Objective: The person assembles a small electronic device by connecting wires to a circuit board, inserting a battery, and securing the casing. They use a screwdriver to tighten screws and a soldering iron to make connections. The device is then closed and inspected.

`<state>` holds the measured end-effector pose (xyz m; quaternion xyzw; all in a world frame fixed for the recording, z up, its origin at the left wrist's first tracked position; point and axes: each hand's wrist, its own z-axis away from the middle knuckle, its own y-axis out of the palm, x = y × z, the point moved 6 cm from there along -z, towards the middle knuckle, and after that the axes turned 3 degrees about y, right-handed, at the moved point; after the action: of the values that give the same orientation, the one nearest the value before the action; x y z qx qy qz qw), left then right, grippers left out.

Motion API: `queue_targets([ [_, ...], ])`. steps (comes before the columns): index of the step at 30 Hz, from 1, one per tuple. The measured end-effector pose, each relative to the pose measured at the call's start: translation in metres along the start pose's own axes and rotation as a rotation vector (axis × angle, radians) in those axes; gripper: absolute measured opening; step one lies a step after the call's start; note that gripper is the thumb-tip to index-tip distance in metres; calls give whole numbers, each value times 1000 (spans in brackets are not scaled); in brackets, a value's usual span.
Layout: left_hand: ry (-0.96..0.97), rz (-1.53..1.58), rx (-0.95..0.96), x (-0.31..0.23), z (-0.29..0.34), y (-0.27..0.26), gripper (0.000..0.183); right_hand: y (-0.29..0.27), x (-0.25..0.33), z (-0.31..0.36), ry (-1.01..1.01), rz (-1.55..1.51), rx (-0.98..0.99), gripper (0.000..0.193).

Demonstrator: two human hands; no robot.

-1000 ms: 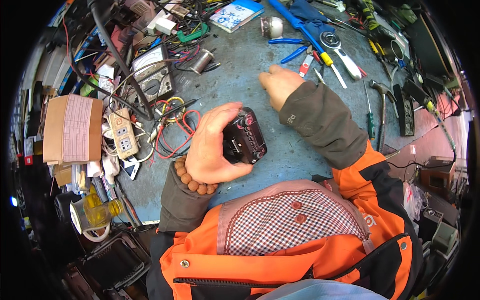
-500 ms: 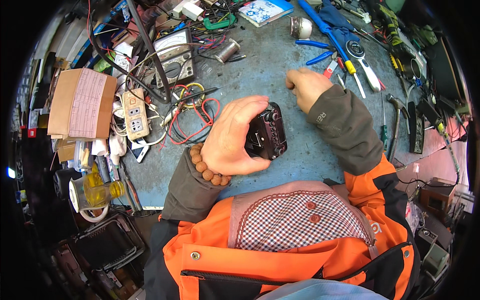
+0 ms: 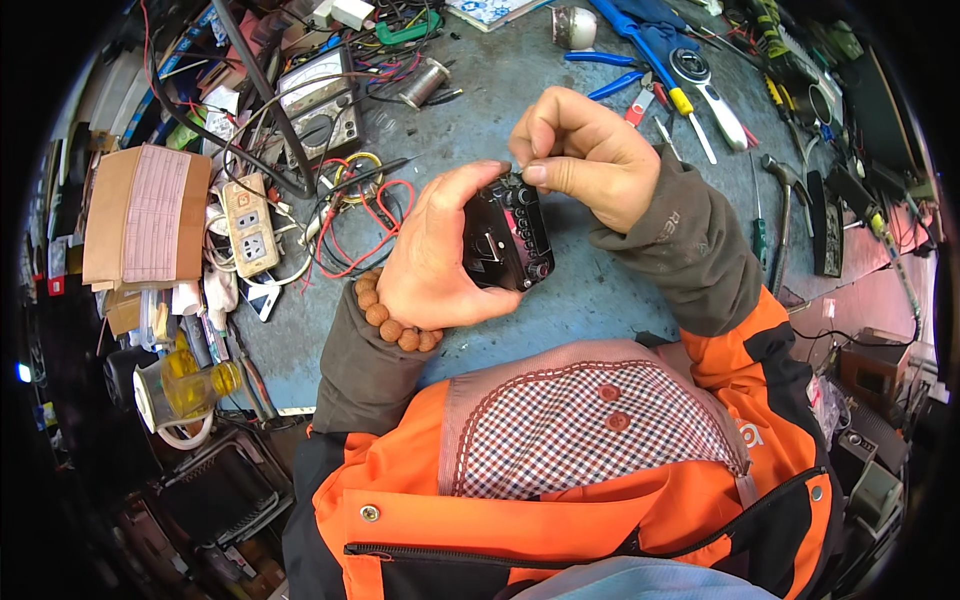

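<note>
My left hand (image 3: 432,258) is wrapped round a small black electronic device (image 3: 508,235). Its panel, turned to the right, carries round knobs at both ends and a row of small buttons between them. Thumb and fingers grip opposite edges, and the device is held tilted above the blue worktop (image 3: 590,300). At its upper corner, beside a knob, my right hand (image 3: 590,160) is closed in a pinch, thumb against forefinger. Whatever lies between those fingertips is too small to make out.
Left of my hands lie red and black leads (image 3: 350,225), a power strip (image 3: 250,225), an analogue meter (image 3: 320,105) and a solder spool (image 3: 425,82). Blue-handled pliers (image 3: 610,75), a white-handled round tool (image 3: 708,95) and a hammer (image 3: 788,185) are at the right.
My right hand has come left from over the worktop to the device's upper corner, its fingers now pinched there. My left hand still grips the device. The whole view has shifted slightly.
</note>
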<state>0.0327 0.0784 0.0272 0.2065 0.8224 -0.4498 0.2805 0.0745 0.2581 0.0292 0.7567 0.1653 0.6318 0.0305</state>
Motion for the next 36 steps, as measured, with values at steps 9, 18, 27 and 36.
queue_targets([
  [9,6,23,41,-4,1,4,121,-4,-2,-2,-32,201,63,23],
  [18,-50,8,70,-5,1,7,121,14,32,8,-299,827,72,17],
  [27,-91,-4,50,-11,-8,5,106,7,27,8,-179,694,20,14],
  [36,-7,-177,74,-16,-16,6,108,-5,14,4,-106,566,24,13],
])
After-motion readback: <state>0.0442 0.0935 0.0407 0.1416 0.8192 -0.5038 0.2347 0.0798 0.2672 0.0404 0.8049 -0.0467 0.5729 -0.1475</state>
